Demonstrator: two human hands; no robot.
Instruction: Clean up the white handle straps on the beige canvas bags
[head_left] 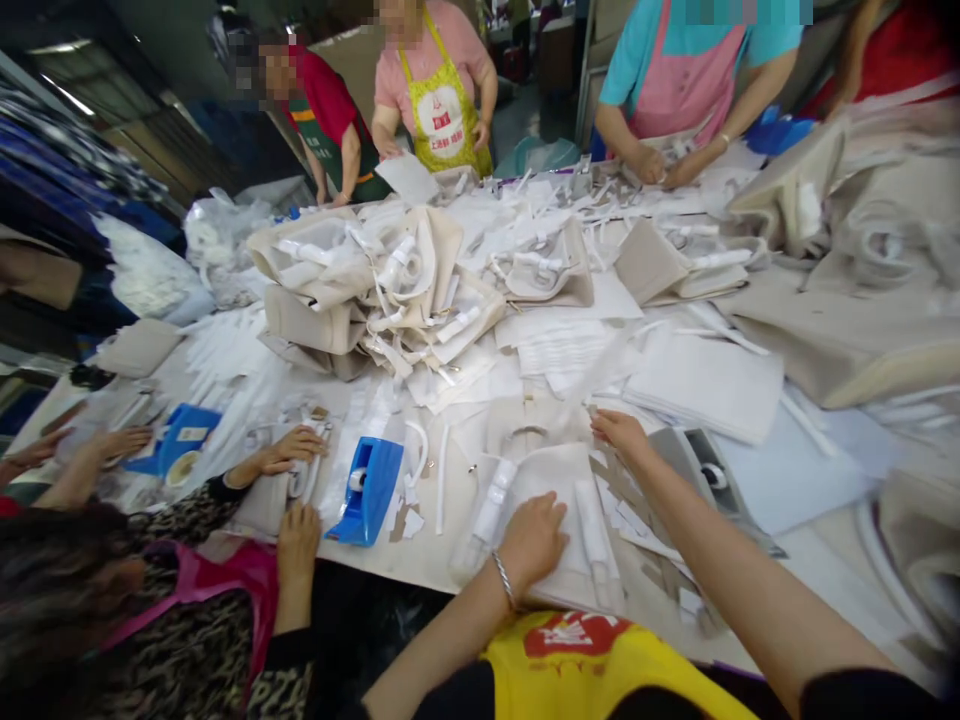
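The left hand point(534, 540) lies flat, fingers spread, pressing a beige cloth bag point(547, 480) at the table's point(420, 570) near edge. The right hand point(621, 432), fingers together, touches the bag's far corner; a blue tape dispenser point(369, 492) stands just left

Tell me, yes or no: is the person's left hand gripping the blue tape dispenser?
No: the left hand lies flat on the beige bag, while the blue tape dispenser stands apart to its left.
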